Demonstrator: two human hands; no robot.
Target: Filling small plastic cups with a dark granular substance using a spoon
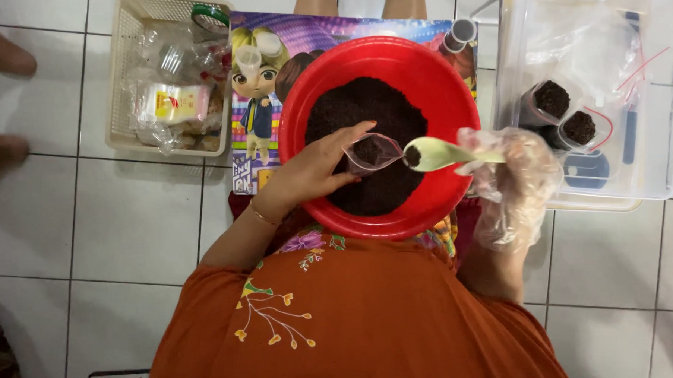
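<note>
A red round basin (310, 99) holds a heap of dark crumbly matter (369, 108). My left hand (315, 169) holds a small clear zip bag (371, 151) open over the heap, with some dark matter inside it. My right hand (512, 176), in a loose clear plastic glove, grips a pale green spoon (442, 153) whose bowl, carrying a little dark matter, sits at the bag's mouth.
A clear plastic tub (660, 111) at right holds filled small bags (566, 115). A cream basket (124, 70) at left holds bagged items. A colourful cartoon box (258, 82) lies under the basin on white floor tiles. Another person's feet (5, 58) show at left.
</note>
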